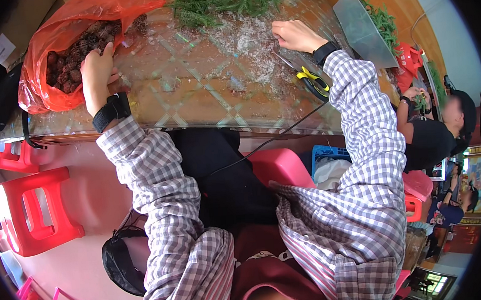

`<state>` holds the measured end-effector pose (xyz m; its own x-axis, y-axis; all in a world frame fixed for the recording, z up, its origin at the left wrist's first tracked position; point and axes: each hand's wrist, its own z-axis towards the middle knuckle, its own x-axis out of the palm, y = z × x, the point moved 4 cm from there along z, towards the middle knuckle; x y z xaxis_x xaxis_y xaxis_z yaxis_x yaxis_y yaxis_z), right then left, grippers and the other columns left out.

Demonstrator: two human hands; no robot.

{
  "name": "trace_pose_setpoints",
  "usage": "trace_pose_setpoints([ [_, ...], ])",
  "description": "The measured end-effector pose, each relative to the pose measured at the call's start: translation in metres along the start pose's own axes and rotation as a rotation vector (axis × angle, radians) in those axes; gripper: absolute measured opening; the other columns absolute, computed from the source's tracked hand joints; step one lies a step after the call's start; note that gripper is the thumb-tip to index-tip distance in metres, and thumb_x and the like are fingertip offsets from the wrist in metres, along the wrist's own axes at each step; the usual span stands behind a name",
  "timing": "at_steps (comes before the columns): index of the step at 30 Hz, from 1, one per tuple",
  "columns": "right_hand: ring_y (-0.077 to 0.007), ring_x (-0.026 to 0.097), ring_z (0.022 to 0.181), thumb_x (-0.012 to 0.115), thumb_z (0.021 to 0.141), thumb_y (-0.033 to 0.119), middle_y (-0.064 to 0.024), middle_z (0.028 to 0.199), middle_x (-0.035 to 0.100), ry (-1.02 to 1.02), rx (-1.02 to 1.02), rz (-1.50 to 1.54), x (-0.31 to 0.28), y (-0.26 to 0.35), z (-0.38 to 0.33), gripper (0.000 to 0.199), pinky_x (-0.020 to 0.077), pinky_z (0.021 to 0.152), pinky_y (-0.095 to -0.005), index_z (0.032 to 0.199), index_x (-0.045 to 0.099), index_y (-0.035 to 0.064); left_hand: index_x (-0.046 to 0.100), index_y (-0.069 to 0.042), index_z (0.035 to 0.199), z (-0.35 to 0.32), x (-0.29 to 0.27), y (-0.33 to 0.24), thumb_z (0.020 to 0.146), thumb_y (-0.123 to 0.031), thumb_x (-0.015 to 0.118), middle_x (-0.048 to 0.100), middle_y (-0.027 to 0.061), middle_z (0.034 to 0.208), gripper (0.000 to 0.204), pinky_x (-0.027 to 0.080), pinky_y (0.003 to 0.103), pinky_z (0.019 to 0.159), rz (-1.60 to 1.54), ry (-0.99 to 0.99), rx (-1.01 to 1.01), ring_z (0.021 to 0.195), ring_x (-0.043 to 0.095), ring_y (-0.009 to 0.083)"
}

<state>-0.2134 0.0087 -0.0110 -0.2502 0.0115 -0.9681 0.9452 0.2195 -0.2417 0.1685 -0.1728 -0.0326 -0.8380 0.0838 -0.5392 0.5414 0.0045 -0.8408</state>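
Observation:
My left hand (pixel 97 75) reaches into the mouth of a red plastic bag (pixel 70 28) full of brown pine cones (pixel 70 64); its fingers curl on the cones at the bag's edge, though I cannot see one gripped. My right hand (pixel 296 34) rests on the glass-topped table (pixel 208 91), fingers bent down on the surface near white crumbs, with nothing clearly in it. Yellow-handled cutters (pixel 314 81) lie just by my right wrist. Green fir sprigs (pixel 224 0) are piled at the table's far side.
A red plastic stool (pixel 33 212) stands at the left, a pink stool (pixel 278 167) and a blue crate (pixel 330 154) under the table. A grey tray (pixel 363 30) with greenery sits at the right. Another person (pixel 434 131) works at the right.

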Motion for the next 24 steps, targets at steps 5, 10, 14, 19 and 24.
trace_pose_setpoints([
  [5,-0.0314,0.058,0.074,0.056,0.07,0.008,-0.0102,0.086,0.056,-0.048,0.028,-0.024,-0.01,-0.003,-0.004,0.014,0.0464,0.063,-0.0416,0.082,0.054,0.001,0.049,0.004,0.121,-0.001,0.004,-0.002,0.083,-0.031,0.059,0.061,0.0156,0.09,0.052,0.053,0.028,0.052,-0.017,-0.017,0.009,0.062,0.062,0.0179],
  [10,-0.0306,0.057,0.068,0.055,0.07,0.009,-0.0111,0.073,0.056,-0.127,0.106,0.079,-0.02,-0.006,-0.01,0.018,0.0444,0.059,-0.0391,0.086,0.052,0.0022,0.047,-0.004,0.124,0.01,0.009,0.013,0.083,-0.026,0.06,0.061,0.0115,0.088,0.048,0.053,0.026,0.052,0.114,0.025,0.038,0.059,0.059,0.0146],
  [14,-0.0281,0.059,0.064,0.056,0.073,0.012,-0.0102,0.068,0.059,-0.188,0.127,0.229,-0.027,0.013,-0.012,0.018,0.0455,0.057,-0.038,0.09,0.056,0.0067,0.051,-0.006,0.117,0.014,0.008,0.025,0.081,-0.016,0.061,0.06,0.0091,0.084,0.039,0.052,0.027,0.05,0.114,0.064,0.036,0.057,0.057,0.014],
  [19,-0.0108,0.052,0.059,0.059,0.076,0.006,-0.0053,0.066,0.058,-0.333,0.158,0.638,-0.026,0.036,-0.014,0.014,0.0412,0.054,-0.0258,0.09,0.06,0.0053,0.057,-0.006,0.104,0.011,0.002,0.024,0.078,-0.014,0.064,0.06,0.0069,0.078,0.028,0.051,0.028,0.049,0.149,0.04,0.005,0.057,0.057,0.0146],
  [24,-0.0037,0.047,0.061,0.057,0.08,0.002,0.0017,0.073,0.059,-0.474,0.233,0.947,-0.039,0.038,-0.018,0.019,0.0377,0.055,-0.0201,0.098,0.063,0.0027,0.061,-0.007,0.094,0.024,0.011,0.022,0.072,-0.018,0.069,0.063,0.0085,0.071,0.026,0.05,0.032,0.051,0.458,-0.12,0.219,0.061,0.062,0.0181],
])
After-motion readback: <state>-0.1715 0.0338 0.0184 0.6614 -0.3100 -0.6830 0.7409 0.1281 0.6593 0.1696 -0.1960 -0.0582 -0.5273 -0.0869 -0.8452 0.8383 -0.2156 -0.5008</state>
